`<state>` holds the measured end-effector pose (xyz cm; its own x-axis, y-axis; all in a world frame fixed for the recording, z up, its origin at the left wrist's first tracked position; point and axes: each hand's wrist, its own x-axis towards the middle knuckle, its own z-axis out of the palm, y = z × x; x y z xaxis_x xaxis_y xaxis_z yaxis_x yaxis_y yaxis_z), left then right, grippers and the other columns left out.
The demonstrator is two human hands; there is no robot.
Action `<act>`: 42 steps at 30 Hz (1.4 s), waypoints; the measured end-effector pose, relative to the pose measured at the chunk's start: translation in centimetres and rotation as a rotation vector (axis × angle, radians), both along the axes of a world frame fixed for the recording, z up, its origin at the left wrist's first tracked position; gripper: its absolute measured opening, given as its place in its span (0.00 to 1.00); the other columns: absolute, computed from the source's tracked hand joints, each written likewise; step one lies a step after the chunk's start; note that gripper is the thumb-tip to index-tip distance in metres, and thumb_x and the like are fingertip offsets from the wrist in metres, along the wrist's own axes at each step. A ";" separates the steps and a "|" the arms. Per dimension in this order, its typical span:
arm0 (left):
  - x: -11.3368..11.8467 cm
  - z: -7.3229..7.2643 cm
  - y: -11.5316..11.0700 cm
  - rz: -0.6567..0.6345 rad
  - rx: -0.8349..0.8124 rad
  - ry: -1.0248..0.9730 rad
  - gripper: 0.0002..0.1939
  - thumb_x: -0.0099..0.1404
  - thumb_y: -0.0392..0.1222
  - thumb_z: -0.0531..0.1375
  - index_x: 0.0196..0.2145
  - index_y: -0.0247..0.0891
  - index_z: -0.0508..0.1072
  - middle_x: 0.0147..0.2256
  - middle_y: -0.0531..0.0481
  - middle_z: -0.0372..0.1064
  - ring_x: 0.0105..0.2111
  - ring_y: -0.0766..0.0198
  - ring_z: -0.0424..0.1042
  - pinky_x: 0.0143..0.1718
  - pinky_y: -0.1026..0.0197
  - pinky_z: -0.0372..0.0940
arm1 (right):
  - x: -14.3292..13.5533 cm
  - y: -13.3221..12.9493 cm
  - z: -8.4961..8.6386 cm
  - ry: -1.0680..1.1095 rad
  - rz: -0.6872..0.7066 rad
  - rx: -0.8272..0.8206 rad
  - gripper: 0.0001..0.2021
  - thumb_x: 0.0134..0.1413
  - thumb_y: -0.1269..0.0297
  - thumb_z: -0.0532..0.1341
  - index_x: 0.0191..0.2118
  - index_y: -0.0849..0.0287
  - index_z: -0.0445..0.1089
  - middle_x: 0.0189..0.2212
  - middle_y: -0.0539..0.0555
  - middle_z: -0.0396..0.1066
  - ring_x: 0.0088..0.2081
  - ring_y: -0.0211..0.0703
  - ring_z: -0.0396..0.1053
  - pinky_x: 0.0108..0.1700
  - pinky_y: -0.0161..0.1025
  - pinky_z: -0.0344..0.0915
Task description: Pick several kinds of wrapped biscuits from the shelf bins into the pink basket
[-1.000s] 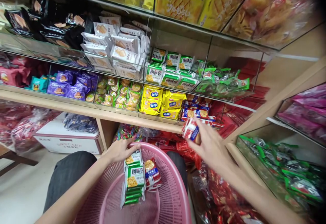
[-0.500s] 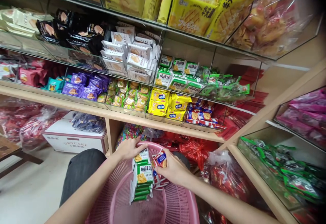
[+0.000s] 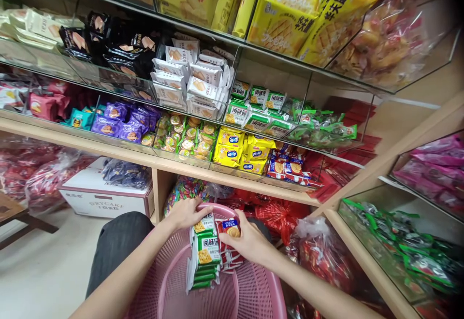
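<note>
A pink plastic basket (image 3: 276, 290) with a perforated wall stands between my knees. My left hand (image 3: 186, 214) is closed over its far rim, the thumb lying across the top of a white-and-green snack packet. Several green-and-white snack packets (image 3: 209, 251) lean in a stack against the inner far wall. Beside them, to the right, my right hand (image 3: 248, 239) pinches a red-and-blue biscuit packet (image 3: 230, 228) with a round biscuit printed on it. More red packets (image 3: 230, 258) sit below that one, partly hidden by my right hand.
Glass-fronted shelves ahead hold white packets (image 3: 205, 84), yellow packets (image 3: 230, 146), red-and-blue packets (image 3: 286, 166) and other snacks. A white carton (image 3: 105, 203) stands lower left. Bagged red goods (image 3: 322, 256) lie right of the basket. A side shelf (image 3: 380, 256) runs along the right.
My right hand has shifted slightly, and the red-and-blue packet now faces me more squarely beside the green stack. My left hand keeps its place at the rim. The view has moved a little.
</note>
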<state>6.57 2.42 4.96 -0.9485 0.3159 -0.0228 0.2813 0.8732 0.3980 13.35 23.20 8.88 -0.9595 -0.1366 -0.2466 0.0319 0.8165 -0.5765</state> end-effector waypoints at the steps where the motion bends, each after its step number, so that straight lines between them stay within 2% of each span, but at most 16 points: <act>1: 0.0 0.0 0.0 0.004 0.008 -0.003 0.35 0.57 0.69 0.40 0.42 0.41 0.71 0.36 0.42 0.75 0.39 0.49 0.72 0.37 0.57 0.62 | 0.2 0.2 0.3 -0.001 0.033 -0.010 0.42 0.42 0.46 0.60 0.60 0.58 0.44 0.50 0.60 0.65 0.50 0.50 0.64 0.47 0.43 0.59; 5: 0.2 0.1 0.1 0.015 0.034 -0.011 0.33 0.57 0.68 0.42 0.44 0.41 0.70 0.37 0.43 0.74 0.41 0.51 0.72 0.39 0.58 0.61 | 0.7 1.4 1.3 0.032 0.216 -0.030 0.44 0.38 0.53 0.64 0.61 0.51 0.43 0.55 0.56 0.59 0.53 0.50 0.60 0.51 0.44 0.58; 7: 0.3 0.3 0.1 0.018 0.037 -0.014 0.33 0.57 0.68 0.43 0.43 0.41 0.70 0.37 0.43 0.74 0.41 0.51 0.71 0.39 0.58 0.61 | 0.9 1.7 1.5 0.029 0.267 0.015 0.46 0.36 0.56 0.66 0.61 0.49 0.42 0.58 0.55 0.55 0.55 0.51 0.57 0.52 0.45 0.57; 11: 0.5 0.7 0.3 0.009 0.023 -0.009 0.33 0.58 0.67 0.41 0.43 0.41 0.71 0.36 0.43 0.75 0.40 0.51 0.72 0.38 0.59 0.61 | 1.2 1.5 1.2 0.037 0.290 0.230 0.44 0.39 0.61 0.65 0.61 0.46 0.42 0.60 0.56 0.51 0.55 0.56 0.57 0.52 0.50 0.58; 15: 0.6 0.9 0.4 0.000 -0.020 0.018 0.35 0.58 0.68 0.38 0.41 0.41 0.71 0.34 0.42 0.75 0.39 0.50 0.72 0.36 0.58 0.62 | 1.3 0.7 0.7 0.113 0.295 0.396 0.40 0.44 0.66 0.63 0.61 0.49 0.43 0.59 0.59 0.52 0.55 0.58 0.58 0.52 0.54 0.58; 19: 0.6 0.7 0.4 0.007 -0.021 0.015 0.34 0.58 0.68 0.38 0.40 0.41 0.71 0.33 0.43 0.75 0.38 0.50 0.72 0.35 0.59 0.61 | 1.1 0.3 0.3 0.180 0.282 0.462 0.36 0.46 0.69 0.61 0.61 0.51 0.45 0.58 0.59 0.54 0.54 0.57 0.59 0.52 0.52 0.60; 24: 0.4 0.3 0.2 -0.001 -0.002 0.021 0.32 0.59 0.67 0.39 0.39 0.42 0.70 0.34 0.44 0.74 0.39 0.52 0.72 0.35 0.61 0.60 | 0.9 0.0 -0.5 0.223 0.288 0.468 0.37 0.44 0.73 0.62 0.60 0.56 0.46 0.55 0.62 0.57 0.54 0.58 0.59 0.51 0.53 0.61; 28: 0.3 0.1 0.2 -0.014 -0.027 0.056 0.33 0.59 0.68 0.37 0.38 0.41 0.70 0.30 0.44 0.74 0.36 0.51 0.73 0.31 0.61 0.60 | 0.7 0.0 -0.4 0.213 0.302 0.447 0.41 0.42 0.72 0.64 0.61 0.55 0.44 0.56 0.62 0.56 0.54 0.59 0.59 0.50 0.53 0.61; 33: 0.4 0.5 0.4 -0.014 -0.032 0.051 0.33 0.59 0.67 0.37 0.37 0.41 0.70 0.30 0.44 0.74 0.35 0.52 0.73 0.31 0.61 0.59 | 0.0 1.0 1.3 0.091 0.378 0.429 0.49 0.34 0.67 0.69 0.61 0.53 0.42 0.57 0.62 0.55 0.52 0.61 0.61 0.49 0.53 0.61; 37: 0.6 0.6 0.5 -0.001 -0.046 0.044 0.34 0.59 0.68 0.37 0.36 0.42 0.70 0.31 0.45 0.74 0.36 0.52 0.73 0.32 0.60 0.60 | -0.8 1.5 2.1 0.101 0.411 0.468 0.43 0.37 0.63 0.68 0.60 0.55 0.47 0.53 0.63 0.59 0.49 0.61 0.64 0.47 0.52 0.61; 42: 0.5 0.3 0.4 -0.003 -0.030 0.054 0.34 0.58 0.68 0.37 0.38 0.41 0.70 0.32 0.45 0.74 0.35 0.53 0.73 0.33 0.60 0.60 | -1.3 0.8 2.1 0.136 0.392 0.516 0.38 0.39 0.65 0.67 0.57 0.55 0.51 0.50 0.61 0.61 0.49 0.58 0.63 0.47 0.49 0.61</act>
<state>7.05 2.81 5.30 -0.9476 0.3188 0.0193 0.3045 0.8836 0.3557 12.05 24.01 11.01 -0.8899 -0.3790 -0.2539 -0.3695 0.9253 -0.0858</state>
